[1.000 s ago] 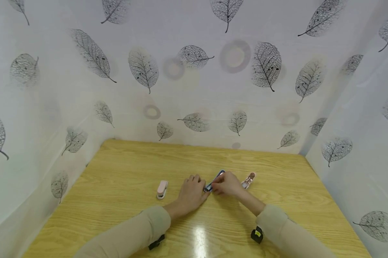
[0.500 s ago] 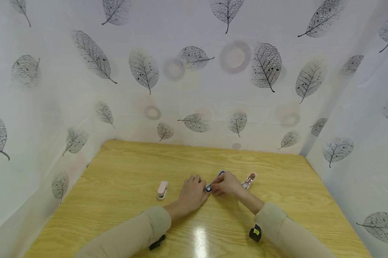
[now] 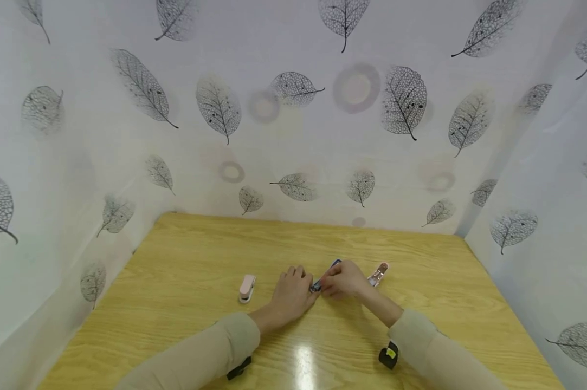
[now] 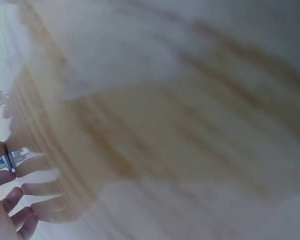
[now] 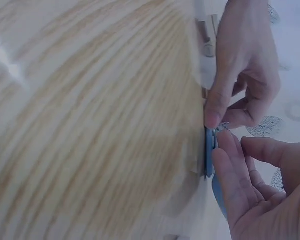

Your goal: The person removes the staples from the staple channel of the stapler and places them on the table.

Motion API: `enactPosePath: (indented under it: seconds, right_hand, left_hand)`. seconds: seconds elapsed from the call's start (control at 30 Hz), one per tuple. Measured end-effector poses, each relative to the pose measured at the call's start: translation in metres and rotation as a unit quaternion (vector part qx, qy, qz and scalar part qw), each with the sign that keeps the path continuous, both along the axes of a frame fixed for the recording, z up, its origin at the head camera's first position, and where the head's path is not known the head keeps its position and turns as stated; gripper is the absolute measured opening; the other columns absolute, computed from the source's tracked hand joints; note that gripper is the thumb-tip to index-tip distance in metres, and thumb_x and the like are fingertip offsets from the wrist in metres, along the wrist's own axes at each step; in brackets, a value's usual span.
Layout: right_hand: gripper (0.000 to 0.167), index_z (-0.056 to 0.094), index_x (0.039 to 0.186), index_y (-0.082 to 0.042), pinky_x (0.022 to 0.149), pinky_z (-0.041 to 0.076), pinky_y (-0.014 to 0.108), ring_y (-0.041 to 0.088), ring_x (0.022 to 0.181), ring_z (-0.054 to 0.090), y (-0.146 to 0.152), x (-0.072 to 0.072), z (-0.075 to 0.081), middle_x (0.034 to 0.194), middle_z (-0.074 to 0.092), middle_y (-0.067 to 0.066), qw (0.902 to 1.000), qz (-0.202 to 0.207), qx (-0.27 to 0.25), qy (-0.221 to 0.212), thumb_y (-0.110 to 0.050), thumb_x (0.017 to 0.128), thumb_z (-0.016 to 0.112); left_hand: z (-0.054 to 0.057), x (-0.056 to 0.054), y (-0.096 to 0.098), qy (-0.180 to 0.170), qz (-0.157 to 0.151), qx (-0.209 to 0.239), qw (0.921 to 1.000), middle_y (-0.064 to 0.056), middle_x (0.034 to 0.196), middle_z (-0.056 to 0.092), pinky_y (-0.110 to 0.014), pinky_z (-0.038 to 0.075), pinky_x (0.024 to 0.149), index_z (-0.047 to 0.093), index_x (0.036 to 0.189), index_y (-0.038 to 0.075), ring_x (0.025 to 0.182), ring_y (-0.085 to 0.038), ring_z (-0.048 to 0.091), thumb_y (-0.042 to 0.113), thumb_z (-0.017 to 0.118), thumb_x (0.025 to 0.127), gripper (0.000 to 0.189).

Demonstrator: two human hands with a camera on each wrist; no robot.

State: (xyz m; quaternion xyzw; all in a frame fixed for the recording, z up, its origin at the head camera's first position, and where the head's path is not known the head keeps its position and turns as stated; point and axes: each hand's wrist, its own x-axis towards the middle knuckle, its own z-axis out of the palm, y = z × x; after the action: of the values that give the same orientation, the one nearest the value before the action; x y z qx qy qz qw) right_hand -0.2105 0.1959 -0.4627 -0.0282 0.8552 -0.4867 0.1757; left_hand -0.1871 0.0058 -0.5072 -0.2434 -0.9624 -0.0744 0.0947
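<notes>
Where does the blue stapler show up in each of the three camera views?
Head view: the blue stapler sits just below frame centre, between the left hand and the right hand.
Left wrist view: only a small metal end shows at the left edge, by the fingertips.
Right wrist view: right of centre, seen edge-on, pinched between both hands.
Shared landmark: the wooden table.

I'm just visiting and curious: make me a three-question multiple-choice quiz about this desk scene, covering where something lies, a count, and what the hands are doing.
1. Where is the pink stapler?
A. Beside the left hand, on its outer side
B. Beyond the right hand
C. At the table's far edge

2. How many staplers are on the table?
A. One
B. Two
C. Three

3. The blue stapler is:
A. Lying untouched
B. Held between both hands
C. Raised high

Answers: 1 A, it lies apart, left of that hand. 2 C, pink, blue and a rose-gold stapler. 3 B, fingers of both hands pinch it.
</notes>
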Motion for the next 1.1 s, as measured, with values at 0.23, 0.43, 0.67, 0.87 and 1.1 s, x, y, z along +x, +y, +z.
enactPosePath:
  seconds: [0.23,0.43,0.67,0.87,1.1]
  right_hand:
    - [0.025,0.074,0.111,0.011,0.074,0.066,0.037,0.027,0.082,0.082,0.017,0.002,0.016,0.095,0.081,0.021,0.9991,0.004,-0.041,-0.014,-0.011,0.101,0.070]
    - [0.024,0.072,0.110,0.009,0.077,0.066,0.040,0.018,0.079,0.080,0.032,0.011,0.014,0.093,0.082,0.014,0.9974,-0.008,-0.056,-0.044,-0.012,0.101,0.070]
    - [0.024,0.071,0.112,0.015,0.072,0.065,0.033,0.013,0.074,0.079,0.037,0.022,-0.001,0.089,0.081,0.014,0.9929,0.001,-0.098,-0.068,-0.005,0.099,0.070]
    - [0.023,0.071,0.111,0.013,0.067,0.063,0.028,0.012,0.075,0.078,0.032,0.032,-0.009,0.090,0.082,0.013,0.9911,0.016,-0.101,-0.086,-0.007,0.100,0.069]
    - [0.020,0.074,0.109,0.008,0.064,0.062,0.026,0.011,0.072,0.077,0.027,0.036,-0.016,0.087,0.082,0.008,0.9909,0.006,-0.088,-0.102,-0.009,0.099,0.070]
  left_hand:
    - [0.001,-0.001,0.001,-0.005,0.011,0.010,0.9999,-0.005,0.110,0.068,-0.035,0.052,0.081,0.071,0.106,0.016,0.098,-0.021,0.061,0.050,0.071,0.098,0.035]
    - [0.002,0.000,0.001,-0.011,0.010,0.020,0.9997,-0.004,0.108,0.068,-0.032,0.050,0.079,0.071,0.103,0.017,0.094,-0.019,0.060,0.050,0.072,0.097,0.034]
    - [0.001,0.000,0.001,-0.009,0.014,0.019,0.9997,-0.004,0.108,0.067,-0.032,0.049,0.078,0.070,0.101,0.017,0.094,-0.019,0.059,0.050,0.072,0.097,0.033]
    - [0.002,0.001,0.002,-0.012,0.015,0.021,0.9996,-0.003,0.107,0.066,-0.031,0.047,0.077,0.066,0.095,0.018,0.092,-0.018,0.057,0.049,0.072,0.097,0.031]
    - [0.003,0.003,0.002,-0.014,0.013,0.022,0.9996,-0.003,0.106,0.065,-0.029,0.046,0.076,0.065,0.095,0.019,0.091,-0.017,0.056,0.048,0.073,0.097,0.031]
